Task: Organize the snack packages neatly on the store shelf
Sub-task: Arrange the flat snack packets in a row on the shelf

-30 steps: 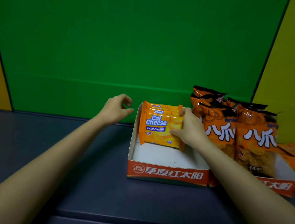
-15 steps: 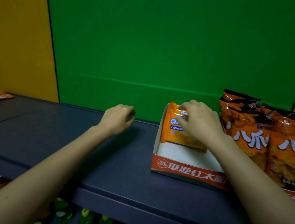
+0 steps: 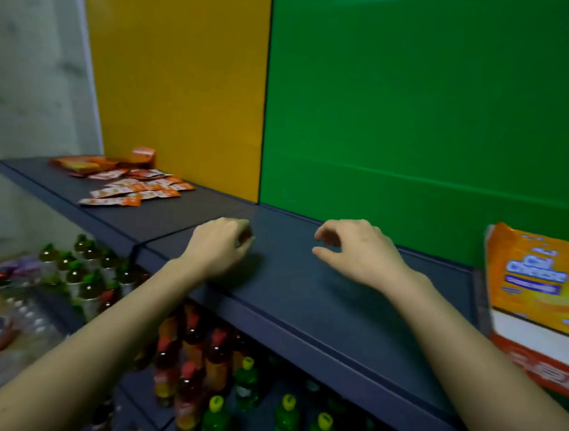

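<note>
Orange Cal Cheese wafer packs stand upright in a white and red cardboard tray at the right edge of the dark shelf. My right hand hovers over the bare shelf well left of that tray, fingers curled and apart, holding nothing. My left hand is beside it, loosely closed over the shelf, with nothing visible in it. Several small orange snack sachets lie scattered flat at the shelf's far left end, with larger orange packs and a small orange box behind them.
A yellow panel and a green panel back the shelf. Below it, a lower shelf holds several drink bottles with red, yellow and green caps. More bottles stand at the left.
My right hand has let go of the wafer packs and moved left over the bare shelf. My view has swung left, so the tray now sits at the right edge and the scattered sachets appear.
</note>
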`<action>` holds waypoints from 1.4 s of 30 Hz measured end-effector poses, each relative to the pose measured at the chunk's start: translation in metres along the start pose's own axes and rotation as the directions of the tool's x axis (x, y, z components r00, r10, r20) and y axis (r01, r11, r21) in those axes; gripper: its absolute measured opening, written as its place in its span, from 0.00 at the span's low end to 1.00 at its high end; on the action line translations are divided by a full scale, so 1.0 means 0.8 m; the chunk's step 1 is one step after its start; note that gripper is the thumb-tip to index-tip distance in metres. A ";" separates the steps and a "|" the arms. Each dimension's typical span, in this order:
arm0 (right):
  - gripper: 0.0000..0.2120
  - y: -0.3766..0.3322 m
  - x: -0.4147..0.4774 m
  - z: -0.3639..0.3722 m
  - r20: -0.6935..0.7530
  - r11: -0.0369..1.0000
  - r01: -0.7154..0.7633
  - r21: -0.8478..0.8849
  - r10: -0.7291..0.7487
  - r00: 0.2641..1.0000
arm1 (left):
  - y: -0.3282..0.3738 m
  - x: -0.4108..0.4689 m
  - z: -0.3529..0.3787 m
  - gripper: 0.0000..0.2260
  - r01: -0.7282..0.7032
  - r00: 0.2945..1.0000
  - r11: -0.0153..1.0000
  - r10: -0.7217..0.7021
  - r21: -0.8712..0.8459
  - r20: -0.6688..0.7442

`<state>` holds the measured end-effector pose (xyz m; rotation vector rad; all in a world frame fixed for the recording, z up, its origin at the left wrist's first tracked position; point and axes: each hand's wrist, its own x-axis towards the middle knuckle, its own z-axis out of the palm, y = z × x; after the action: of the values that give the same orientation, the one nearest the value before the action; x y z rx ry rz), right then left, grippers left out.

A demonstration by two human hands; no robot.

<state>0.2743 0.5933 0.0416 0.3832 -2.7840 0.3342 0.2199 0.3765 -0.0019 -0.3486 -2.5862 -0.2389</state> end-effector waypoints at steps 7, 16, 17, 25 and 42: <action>0.13 -0.141 0.066 0.072 0.048 0.989 0.055 0.136 -0.062 0.997 | -0.159 -0.050 -0.037 0.12 0.059 0.998 0.996 -0.061 0.059 0.029; 0.12 -0.289 0.146 0.157 0.110 0.976 0.058 0.208 -0.082 0.991 | -0.332 -0.085 -0.058 0.12 0.100 0.994 0.990 -0.103 0.096 0.028; 0.13 -0.303 0.157 0.162 0.117 0.975 0.063 0.213 -0.089 0.989 | -0.347 -0.087 -0.061 0.12 0.115 0.993 0.988 -0.118 0.100 0.024; 0.10 -0.386 0.265 0.203 0.109 0.963 0.135 0.234 -0.164 0.980 | -0.472 -0.086 -0.071 0.12 0.228 0.974 0.968 -0.227 0.104 -0.020; 0.11 -0.508 0.585 0.316 0.076 0.974 0.083 0.210 -0.101 0.992 | -0.731 0.075 -0.019 0.10 0.270 0.961 0.963 -0.270 -0.003 -0.065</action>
<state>-0.1022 0.0397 0.0386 0.5866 -2.8112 0.6002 0.0070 -0.1713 -0.0174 0.0174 -2.5646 -0.3328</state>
